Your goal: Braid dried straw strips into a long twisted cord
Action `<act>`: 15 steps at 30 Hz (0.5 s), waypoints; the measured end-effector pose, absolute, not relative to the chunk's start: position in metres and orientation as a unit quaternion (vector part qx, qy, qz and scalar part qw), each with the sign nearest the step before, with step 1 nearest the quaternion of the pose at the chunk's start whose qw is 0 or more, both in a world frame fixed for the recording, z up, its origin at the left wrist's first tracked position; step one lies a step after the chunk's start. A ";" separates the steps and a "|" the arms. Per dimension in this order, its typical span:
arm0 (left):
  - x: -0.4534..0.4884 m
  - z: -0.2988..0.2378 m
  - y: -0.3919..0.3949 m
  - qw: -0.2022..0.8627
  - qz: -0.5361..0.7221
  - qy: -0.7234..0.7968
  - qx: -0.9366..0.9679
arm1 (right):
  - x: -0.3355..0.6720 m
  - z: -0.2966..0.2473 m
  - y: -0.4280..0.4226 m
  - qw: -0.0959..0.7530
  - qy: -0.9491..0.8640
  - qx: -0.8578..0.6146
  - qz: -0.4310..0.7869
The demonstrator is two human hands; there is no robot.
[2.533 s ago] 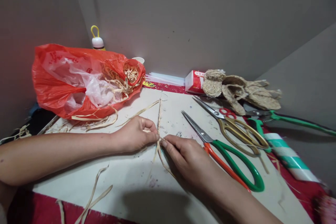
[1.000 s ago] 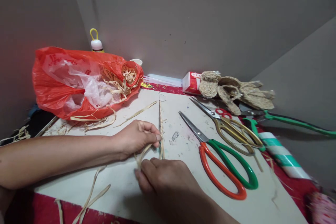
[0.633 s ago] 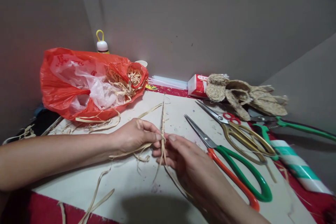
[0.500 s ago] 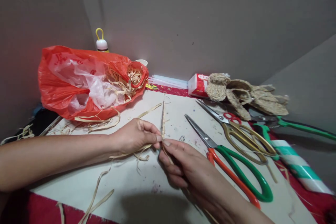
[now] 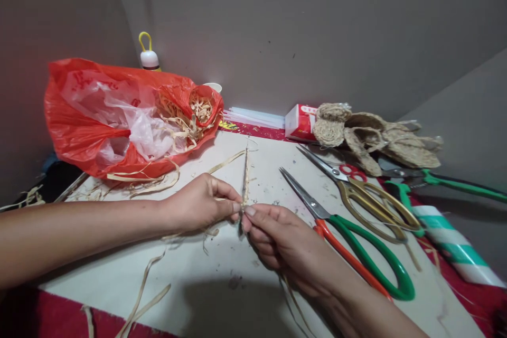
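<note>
Between my two hands runs a thin straw braid [image 5: 246,179], pointing away over the pale board [image 5: 222,285], with a fine thread or wire at its far tip. My left hand [image 5: 206,198] pinches its near end between thumb and forefinger. Close against it, my right hand [image 5: 281,229] pinches the same end, its other fingers curled under. Loose straw strips [image 5: 295,303] trail below the right hand. Another straw strip [image 5: 227,161] sticks out past the left hand. Exactly how the strands cross is hidden by the fingertips.
A red plastic bag [image 5: 87,142] of straw lies at left, a bottle [image 5: 149,59] behind it. Red-and-green scissors [image 5: 319,214] and gold-handled scissors [image 5: 352,187] lie right. Beyond are woven straw pieces [image 5: 364,132], a red-white box [image 5: 299,121], green-handled pruners [image 5: 431,182] and a striped roll [image 5: 455,245].
My right hand's fingers have curled in more beneath the braid, and the strips below it hang differently. My left hand keeps its pinch. The whole view has shifted slightly.
</note>
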State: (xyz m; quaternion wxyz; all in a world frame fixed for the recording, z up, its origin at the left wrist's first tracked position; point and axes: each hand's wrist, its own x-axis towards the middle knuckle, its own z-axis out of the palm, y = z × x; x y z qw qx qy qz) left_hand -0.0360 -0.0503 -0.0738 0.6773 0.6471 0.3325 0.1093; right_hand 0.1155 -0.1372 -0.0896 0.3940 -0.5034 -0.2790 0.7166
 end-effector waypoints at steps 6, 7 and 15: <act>-0.035 -0.069 -0.049 0.581 0.119 0.329 0.735 | 0.108 -0.092 -0.139 0.429 -0.279 -0.541 0.667; -0.035 -0.069 -0.048 0.574 0.115 0.325 0.743 | 0.106 -0.093 -0.139 0.432 -0.278 -0.546 0.662; -0.031 -0.053 -0.048 0.610 0.008 0.328 0.722 | 0.102 -0.092 -0.140 0.450 -0.278 -0.571 0.628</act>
